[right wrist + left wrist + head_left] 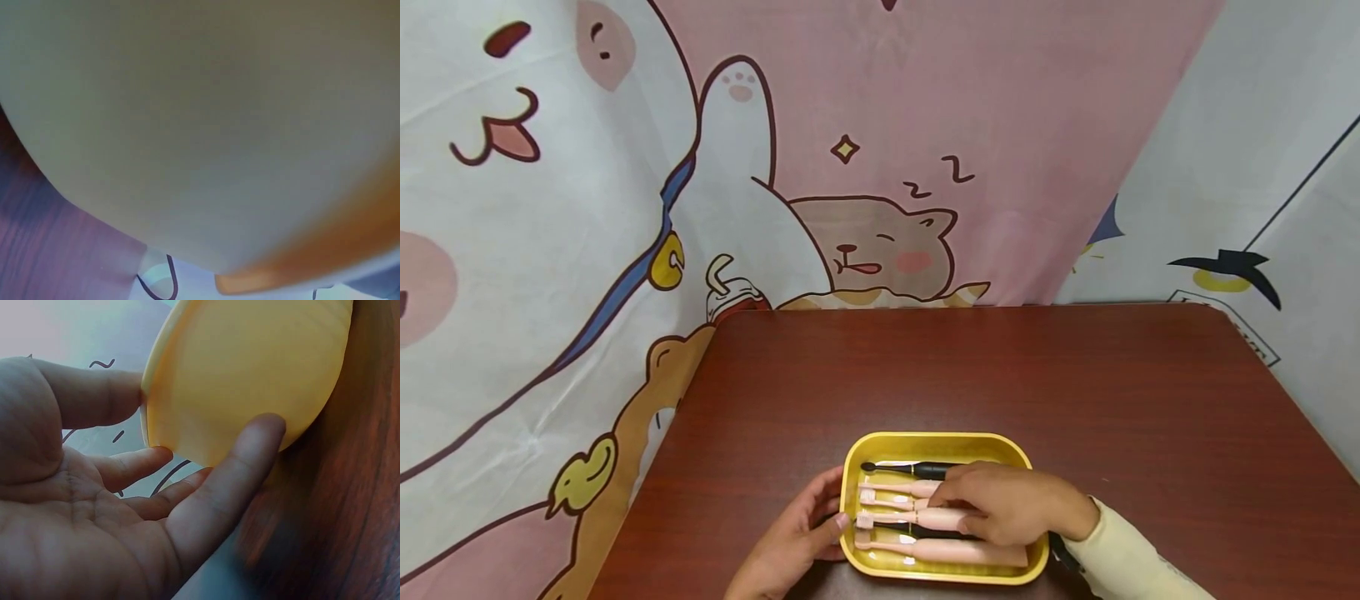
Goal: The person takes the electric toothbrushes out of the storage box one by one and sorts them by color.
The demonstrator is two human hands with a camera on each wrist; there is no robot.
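Note:
A yellow tray (942, 577) holds several electric toothbrushes lying side by side, heads to the left. At the tray's left end my left hand (797, 529) has its thumb at the rim and its other fingers along the outside. In the left wrist view a fingertip of this hand lies against the yellow outer wall (250, 369). My right hand (1011, 502) reaches down inside, fingers bent over a pink toothbrush (895, 502) in the middle. Its fingertips are partly hidden. Behind it lies a black toothbrush (925, 469); nearer me is a pink one (962, 550).
The tray stands near the front edge of a dark red-brown table (962, 375). A cartoon-printed cloth (1000, 125) hangs behind and at the sides. A pale sleeve (1123, 554) covers my right forearm. Blurred pale material (187, 125) fills most of the right wrist view.

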